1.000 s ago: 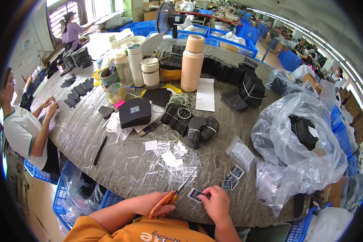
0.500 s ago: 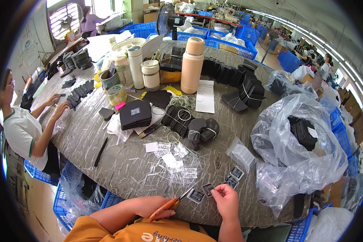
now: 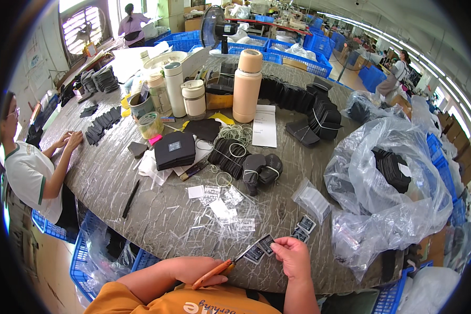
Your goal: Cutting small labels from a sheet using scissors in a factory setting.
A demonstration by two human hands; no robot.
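Observation:
My left hand (image 3: 203, 269) is closed round the orange handles of a pair of scissors (image 3: 212, 274), whose blades point up and to the right. My right hand (image 3: 292, 255) pinches the edge of a small black label (image 3: 266, 244) with pale print. The blades reach the left edge of that label; whether they are cutting it I cannot make out. Below it, partly covered by the scissors, another black label (image 3: 254, 255) lies on the table. More black labels (image 3: 305, 225) lie in a small group just beyond my right hand.
Paper and clear plastic scraps (image 3: 230, 212) litter the table (image 3: 157, 230) ahead. A large clear bag (image 3: 345, 183) with stacked black pieces stands at right. Bundled black pieces (image 3: 227, 157) and a peach flask (image 3: 247, 86) stand beyond. A co-worker (image 3: 31, 162) sits at left.
My right hand has brought its label slightly up and left, against the scissor blades. The co-worker's hands have come together. A person in the right background has moved left.

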